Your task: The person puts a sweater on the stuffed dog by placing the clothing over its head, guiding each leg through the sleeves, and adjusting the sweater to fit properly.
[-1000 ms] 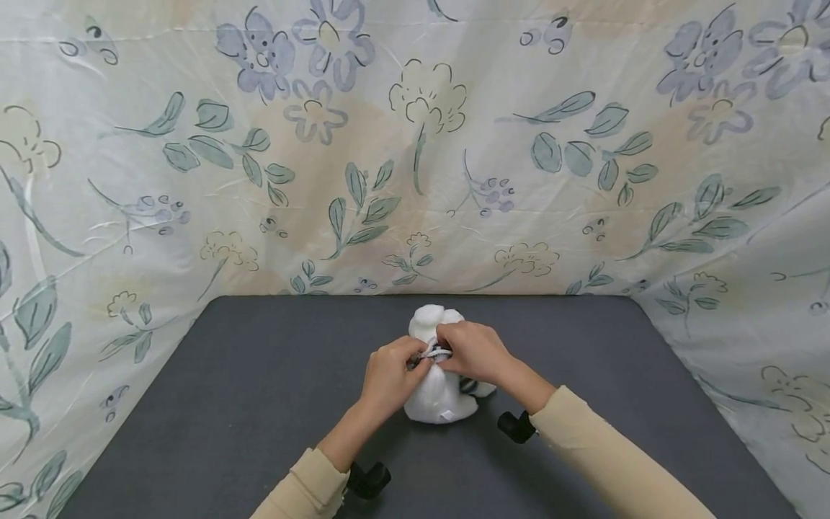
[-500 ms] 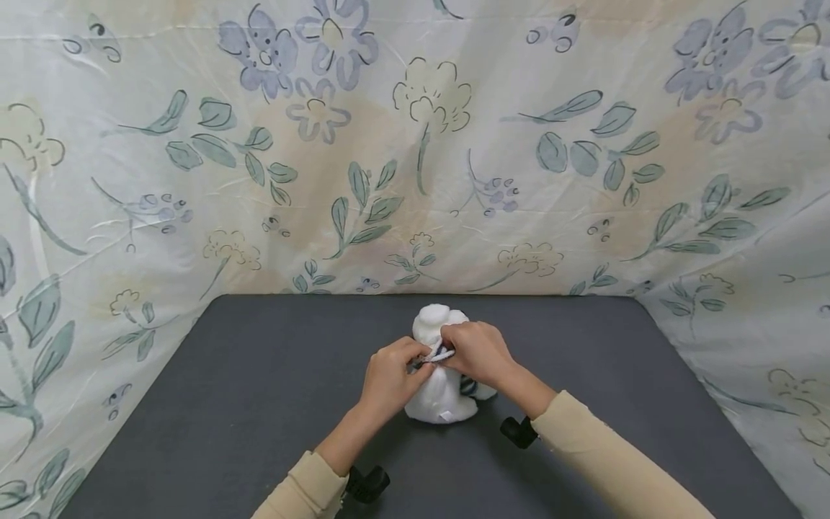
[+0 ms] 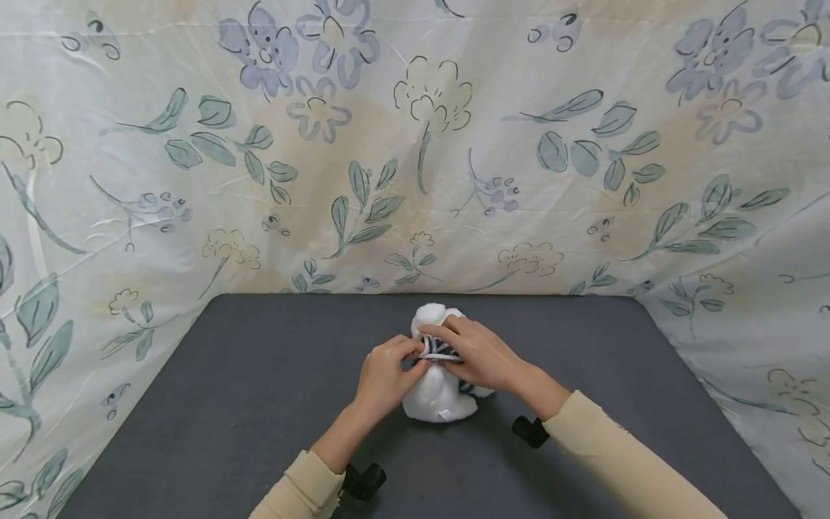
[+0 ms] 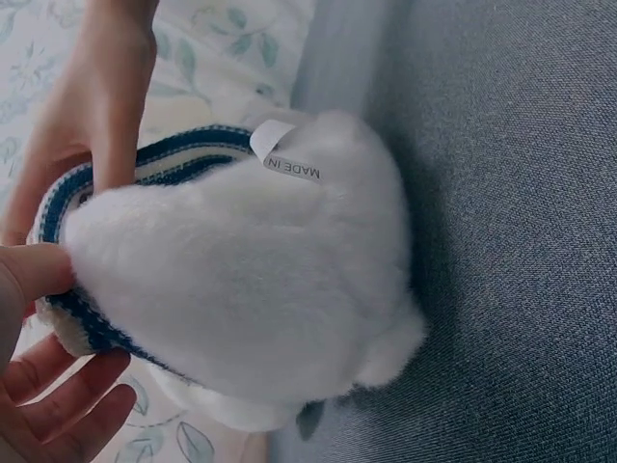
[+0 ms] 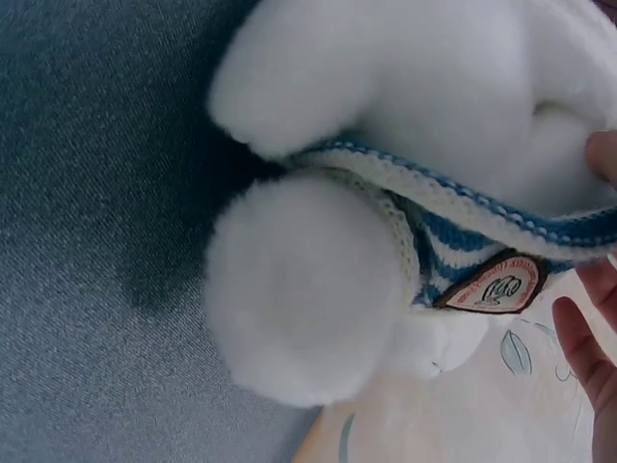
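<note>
White plush [image 3: 433,396] partly inside striped garment [image 3: 441,349] (patch [image 5: 496,285] showing); left hand [image 3: 384,369], right hand [image 3: 485,355] pinching garment.

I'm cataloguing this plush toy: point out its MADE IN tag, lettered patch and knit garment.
MADE IN tag [image 4: 293,170], left wrist view, printed face.
Lettered patch [image 5: 496,284], right wrist view, centre.
Knit garment [image 5: 455,241], right wrist view, stripes.

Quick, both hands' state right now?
Left hand: closed, pinching the blue-and-white striped knitted garment on the white plush toy.
Right hand: closed, holding the same garment.
</note>
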